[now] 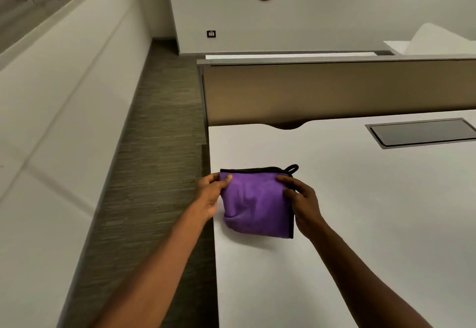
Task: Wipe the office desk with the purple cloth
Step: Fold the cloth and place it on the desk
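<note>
Both hands pinch the folded cloth (256,206) on the desk (360,212) near its left edge: left hand (210,195) at the top-left corner, right hand (304,203) at the right.

The scene is seen from one head-worn wide-angle camera, tilted forward and down, close over the left front corner of the smooth white desk (347,212).

Bare white surface (360,212) is stretching open to the right of the folded purple cloth (257,206), a dark rectangular recessed hatch (419,132) lying well beyond it, while a tall beige partition panel (334,91) is walling off the far edge.
</note>
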`<state>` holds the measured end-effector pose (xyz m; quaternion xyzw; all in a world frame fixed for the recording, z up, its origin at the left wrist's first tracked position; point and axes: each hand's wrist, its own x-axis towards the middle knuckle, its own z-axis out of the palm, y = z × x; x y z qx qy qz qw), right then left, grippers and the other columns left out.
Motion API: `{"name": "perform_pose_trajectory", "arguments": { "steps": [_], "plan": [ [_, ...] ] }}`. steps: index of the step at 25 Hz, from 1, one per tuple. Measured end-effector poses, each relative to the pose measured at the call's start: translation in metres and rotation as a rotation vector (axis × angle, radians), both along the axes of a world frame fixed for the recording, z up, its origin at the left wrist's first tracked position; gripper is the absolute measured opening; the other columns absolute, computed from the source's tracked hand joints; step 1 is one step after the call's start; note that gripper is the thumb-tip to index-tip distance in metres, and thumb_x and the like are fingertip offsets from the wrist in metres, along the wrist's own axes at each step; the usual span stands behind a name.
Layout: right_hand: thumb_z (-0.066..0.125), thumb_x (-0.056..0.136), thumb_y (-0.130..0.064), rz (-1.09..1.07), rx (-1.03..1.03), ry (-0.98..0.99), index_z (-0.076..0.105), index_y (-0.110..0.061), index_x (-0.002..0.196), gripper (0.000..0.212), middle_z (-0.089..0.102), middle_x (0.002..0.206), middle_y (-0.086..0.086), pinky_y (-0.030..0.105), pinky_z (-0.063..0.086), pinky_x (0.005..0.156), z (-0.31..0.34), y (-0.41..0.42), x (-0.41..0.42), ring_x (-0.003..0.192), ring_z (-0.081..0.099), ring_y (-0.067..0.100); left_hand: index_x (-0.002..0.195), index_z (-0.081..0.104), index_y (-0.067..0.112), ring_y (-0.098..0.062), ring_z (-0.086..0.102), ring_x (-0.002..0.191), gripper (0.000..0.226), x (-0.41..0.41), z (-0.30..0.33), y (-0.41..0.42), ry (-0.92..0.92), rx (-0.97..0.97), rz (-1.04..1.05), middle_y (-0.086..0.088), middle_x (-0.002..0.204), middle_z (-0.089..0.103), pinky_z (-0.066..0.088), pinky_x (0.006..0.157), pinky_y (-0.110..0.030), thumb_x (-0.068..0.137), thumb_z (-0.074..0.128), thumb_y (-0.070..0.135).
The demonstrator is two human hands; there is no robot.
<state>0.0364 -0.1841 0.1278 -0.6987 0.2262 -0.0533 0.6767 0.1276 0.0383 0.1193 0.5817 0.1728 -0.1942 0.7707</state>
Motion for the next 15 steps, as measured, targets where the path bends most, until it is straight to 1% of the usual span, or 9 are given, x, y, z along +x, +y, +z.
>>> {"name": "perform_pose_trajectory", "arguments": {
  "steps": [2,3,5,7,9,10,12,14,15],
  "plan": [
    [0.051,0.088,0.008,-0.030,-0.020,0.051,0.081,-0.033,0.100,0.052,0.074,0.117,-0.013,0.025,0.052,0.084,-0.012,-0.008,0.021,0.099,0.066,0.007,0.142,0.053,0.012,-0.022,0.055,0.124,0.060,0.007,-0.005,0.001,-0.133,0.208,-0.028,-0.004,0.130,0.056,0.050,0.105,-0.038,0.088,0.077,0.007],
    [0.051,0.088,0.007,-0.029,-0.066,0.084,0.079,-0.034,0.104,0.053,0.072,0.122,-0.009,0.028,0.053,0.082,-0.018,-0.012,0.028,0.096,0.066,0.009,0.145,0.051,0.017,-0.019,0.053,0.124,0.064,0.005,-0.010,0.003,-0.183,0.346,-0.080,-0.001,0.132,0.053,0.050,0.105,-0.038,0.087,0.078,0.010],
    [0.048,0.087,0.004,-0.019,-0.157,0.129,0.075,-0.037,0.109,0.054,0.068,0.127,-0.006,0.032,0.055,0.082,-0.032,-0.019,0.036,0.097,0.066,0.011,0.140,0.056,0.021,-0.020,0.057,0.119,0.065,-0.010,-0.031,0.012,-0.299,0.563,-0.220,-0.002,0.130,0.057,0.055,0.092,-0.029,0.082,0.084,0.014],
    [0.049,0.088,0.002,-0.026,-0.187,0.130,0.074,-0.040,0.113,0.055,0.067,0.128,-0.008,0.031,0.055,0.087,-0.043,-0.025,0.038,0.106,0.066,0.015,0.138,0.058,0.024,-0.019,0.061,0.112,0.069,-0.031,-0.053,0.024,-0.382,0.650,-0.420,0.001,0.124,0.059,0.053,0.078,-0.015,0.076,0.089,0.020],
    [0.050,0.092,0.000,-0.027,-0.196,0.133,0.072,-0.036,0.121,0.052,0.065,0.130,-0.008,0.030,0.054,0.091,-0.053,-0.028,0.037,0.112,0.064,0.017,0.144,0.052,0.026,-0.012,0.060,0.110,0.083,-0.049,-0.066,0.030,-0.442,0.727,-0.560,0.008,0.124,0.054,0.051,0.080,-0.015,0.071,0.092,0.022],
    [0.051,0.094,-0.001,-0.022,-0.201,0.141,0.071,-0.033,0.126,0.050,0.064,0.131,-0.007,0.029,0.053,0.090,-0.058,-0.029,0.036,0.112,0.064,0.018,0.143,0.051,0.025,-0.008,0.058,0.106,0.084,-0.054,-0.067,0.027,-0.471,0.759,-0.544,0.010,0.123,0.052,0.050,0.080,-0.014,0.070,0.092,0.019],
    [0.052,0.095,-0.004,-0.018,-0.217,0.154,0.069,-0.029,0.132,0.048,0.063,0.132,-0.005,0.025,0.050,0.084,-0.063,-0.029,0.034,0.107,0.064,0.017,0.129,0.060,0.022,-0.003,0.060,0.097,0.064,-0.054,-0.064,0.017,-0.522,0.760,-0.427,0.009,0.117,0.058,0.049,0.071,-0.008,0.073,0.088,0.010],
    [0.052,0.095,-0.005,-0.017,-0.233,0.154,0.068,-0.028,0.134,0.048,0.064,0.130,-0.005,0.026,0.050,0.083,-0.062,-0.031,0.033,0.102,0.064,0.017,0.110,0.064,0.020,-0.006,0.066,0.088,0.037,-0.049,-0.056,0.007,-0.541,0.747,-0.371,0.004,0.105,0.068,0.051,0.064,-0.009,0.081,0.079,0.002],
    [0.051,0.095,-0.004,-0.020,-0.232,0.155,0.068,-0.028,0.133,0.048,0.064,0.130,-0.004,0.027,0.050,0.083,-0.061,-0.032,0.033,0.101,0.064,0.017,0.102,0.063,0.018,-0.006,0.069,0.082,0.029,-0.047,-0.053,0.004,-0.532,0.741,-0.357,0.001,0.100,0.070,0.052,0.061,-0.011,0.084,0.074,-0.002]
  ]
}}
